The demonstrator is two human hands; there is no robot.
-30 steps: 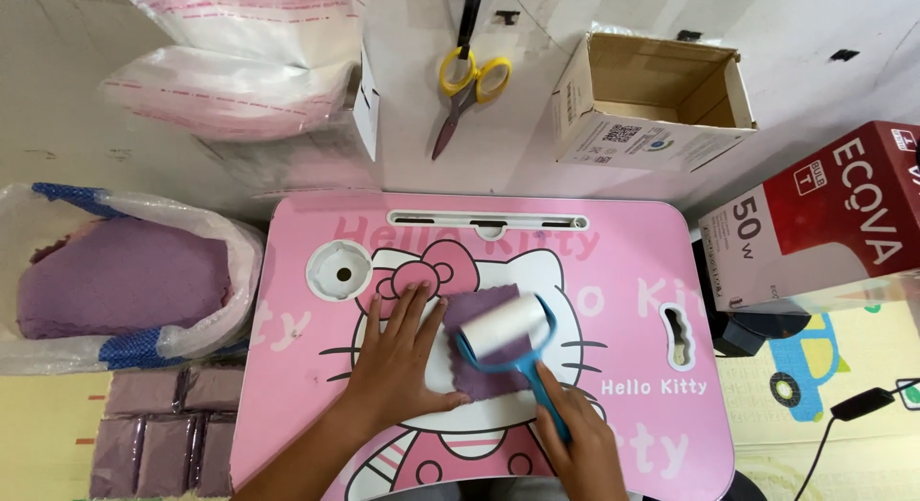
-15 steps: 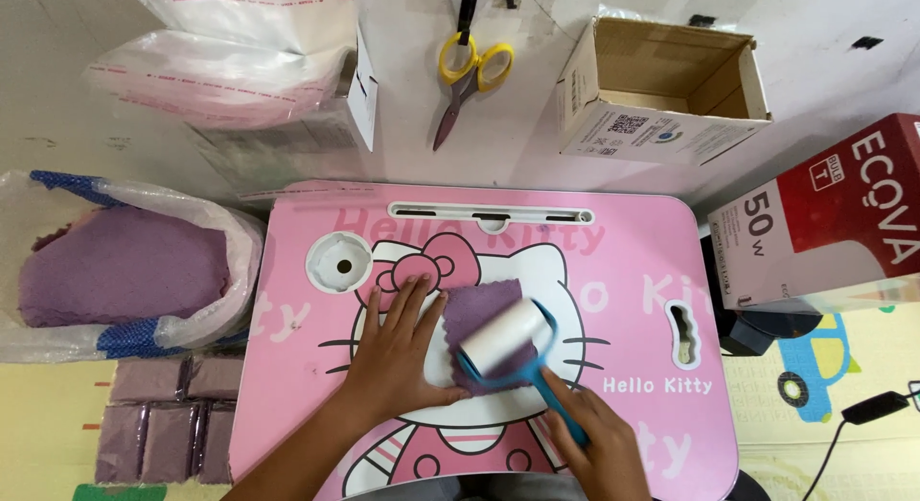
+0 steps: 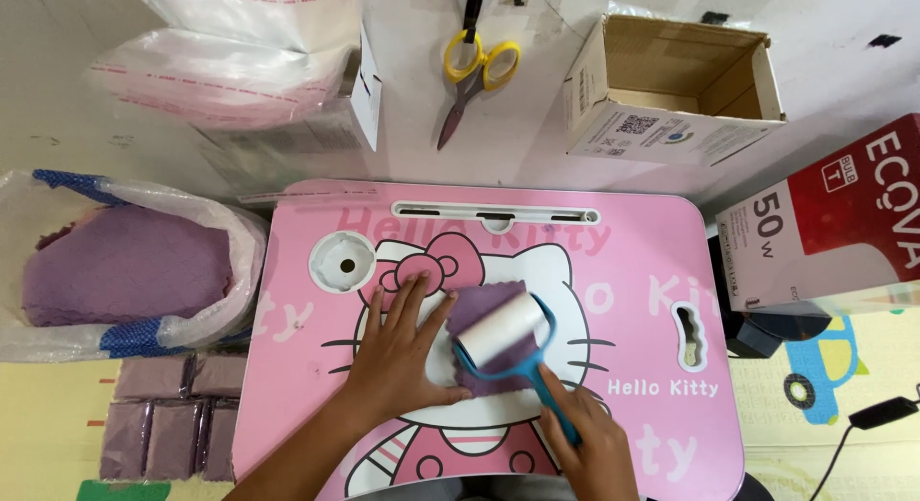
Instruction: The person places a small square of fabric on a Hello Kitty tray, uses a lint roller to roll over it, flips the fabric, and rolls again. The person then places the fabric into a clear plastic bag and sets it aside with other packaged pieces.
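My left hand (image 3: 402,352) lies flat, pinning the purple cloth (image 3: 479,314) to the desk (image 3: 632,271); my right hand (image 3: 585,434) is clamped on the lint roller (image 3: 500,330) so it presses evenly.

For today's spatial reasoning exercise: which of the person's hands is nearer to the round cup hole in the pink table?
Left. The left hand lies flat just below and right of the cup hole; the right hand grips the lint roller handle farther off, near the table's front edge.
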